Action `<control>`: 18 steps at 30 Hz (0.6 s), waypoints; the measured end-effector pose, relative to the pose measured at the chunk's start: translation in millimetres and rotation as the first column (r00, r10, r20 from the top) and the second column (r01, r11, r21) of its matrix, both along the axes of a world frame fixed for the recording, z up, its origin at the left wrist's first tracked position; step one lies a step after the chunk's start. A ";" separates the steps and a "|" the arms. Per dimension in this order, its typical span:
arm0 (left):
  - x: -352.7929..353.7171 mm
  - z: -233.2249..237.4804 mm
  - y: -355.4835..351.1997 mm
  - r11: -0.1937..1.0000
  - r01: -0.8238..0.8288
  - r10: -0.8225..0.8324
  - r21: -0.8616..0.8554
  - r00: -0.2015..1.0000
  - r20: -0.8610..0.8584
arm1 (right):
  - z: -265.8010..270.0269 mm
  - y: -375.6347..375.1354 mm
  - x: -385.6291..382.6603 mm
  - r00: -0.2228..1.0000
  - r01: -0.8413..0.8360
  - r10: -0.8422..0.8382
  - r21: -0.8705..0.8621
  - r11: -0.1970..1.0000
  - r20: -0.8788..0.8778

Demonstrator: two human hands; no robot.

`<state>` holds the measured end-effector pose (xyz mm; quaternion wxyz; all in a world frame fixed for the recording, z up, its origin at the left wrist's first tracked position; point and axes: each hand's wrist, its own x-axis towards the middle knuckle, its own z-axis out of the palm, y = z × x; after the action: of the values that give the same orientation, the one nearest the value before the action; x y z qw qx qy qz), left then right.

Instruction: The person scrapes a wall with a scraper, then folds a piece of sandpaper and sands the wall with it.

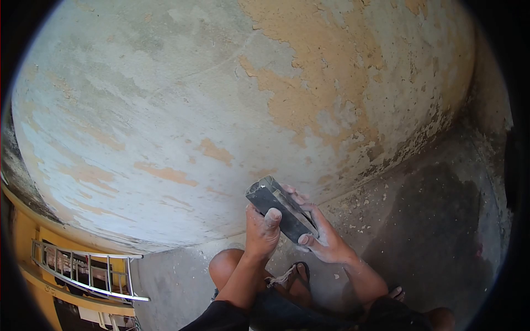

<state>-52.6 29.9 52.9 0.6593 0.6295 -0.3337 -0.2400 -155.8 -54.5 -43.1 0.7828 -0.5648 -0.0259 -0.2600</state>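
Observation:
Between my two hands is a dark grey sanding block [281, 209], a long block with what looks like sandpaper folded round it. It is held tilted in front of the wall, its upper end pointing up and left. My left hand [261, 231] grips the near left side, thumb lying on the dark face. My right hand [327, 237] holds the lower right end, with its thumb at the bottom edge and fingers stretched along the far side. Pale dust coats the fingers of both hands. Parts of the fingers behind the block are hidden.
A wall [165, 110] with patchy, peeling orange and whitish paint curves across the view. Below it, the grey concrete floor [353, 231] has paint flakes and a dark damp-looking patch [430, 220]. A metal ladder [91, 270] is at the lower left. My sandalled foot [301, 276] is below my hands.

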 end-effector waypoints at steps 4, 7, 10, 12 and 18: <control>5.4 -3.8 1.4 0.986 0.143 -0.150 -0.081 0.985 -0.080 | 5.0 -3.0 -8.7 0.983 -0.184 0.180 0.114 0.976 0.046; 7.0 -2.6 0.4 0.977 0.200 -0.207 -0.073 0.972 -0.110 | 3.7 -4.9 -10.0 0.965 -0.260 0.256 0.141 0.955 0.051; 9.3 -3.3 2.5 0.972 0.226 -0.233 -0.062 0.961 -0.148 | -1.7 -3.4 -12.0 0.945 -0.326 0.318 0.209 0.922 0.073; 10.1 -4.8 2.4 0.969 0.242 -0.248 -0.054 0.953 -0.172 | -2.0 -2.5 -12.8 0.926 -0.378 0.370 0.268 0.886 0.082; 12.1 -10.5 -1.9 0.988 0.131 -0.136 -0.084 0.989 -0.055 | 7.4 1.4 -19.1 0.924 -0.375 0.379 0.307 0.875 0.050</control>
<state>-40.5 28.0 42.3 0.6762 0.5714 -0.3643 -0.2890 -174.9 -53.0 -35.7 0.8975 -0.4199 -0.0896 -0.1002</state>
